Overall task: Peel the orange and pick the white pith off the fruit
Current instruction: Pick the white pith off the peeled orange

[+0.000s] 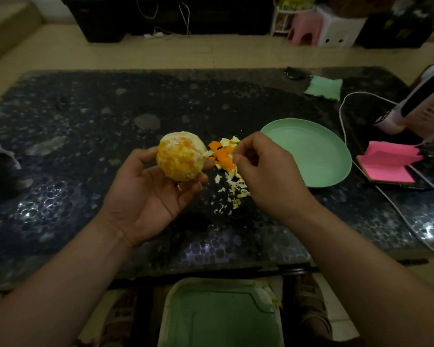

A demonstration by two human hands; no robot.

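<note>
In the head view, above the middle of the dark pebbled counter point(85, 146), we see the orange point(181, 156) held up off the surface in the left hand point(148, 194), whose fingers and thumb curl round its lower half. The right hand point(266, 174) sits just beside the fruit, over the scraps. Its fingers are curled and the tips are drawn towards the thumb as for a pinch, but we cannot tell whether a shred of pith lies between them.

We judge the peeling itself to be done: no orange rind shows on the side of the fruit facing us, and a small heap of peel pieces point(223, 156) lies on the counter between the two hands. Nearer to us, a scatter of pale pith shreds point(233, 194) suggests the picking is well under way. It is not finished, since white patches and threads cover much of the visible flesh, with bare orange showing only in places. We cannot see the far side of the fruit.

To the right of the scraps, the green plate point(331, 156) holds nothing we can make out, so no peel, pith or fruit has gone onto it
</note>
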